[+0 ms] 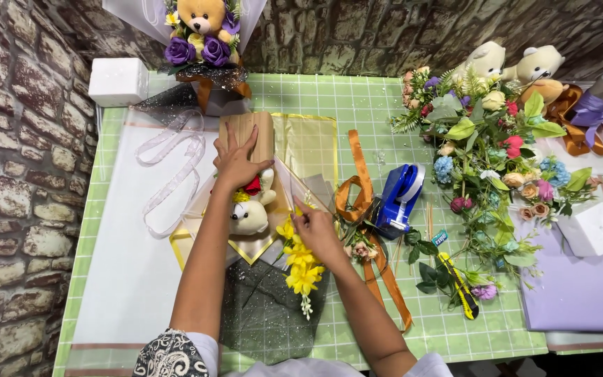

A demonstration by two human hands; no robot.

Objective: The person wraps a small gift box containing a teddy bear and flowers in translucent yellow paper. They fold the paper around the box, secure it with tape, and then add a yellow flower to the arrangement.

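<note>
Beige folded wrapping paper (247, 134) lies partly under the left hand (235, 162), which presses flat on it with fingers spread apart; the small cream teddy bear (248, 215) below shows only its head, its body hidden by the wrist and gold-edged paper. A red flower (253, 186) peeks out beside the wrist, hard to make out. The right hand (317, 232) has its fingers pinched together on the stems of the yellow artificial flower spray (301, 269), which lies over dark glittery mesh (266, 314) just right of the bear. An orange satin ribbon (361, 202) curls beside that hand, with a blue tape dispenser (399, 195) near it. A heap of mixed artificial flowers and leaves (490, 160) crowds the right side of the green gridded mat (357, 105). Both forearms reach up from the lower edge, the elbows cut off.
</note>
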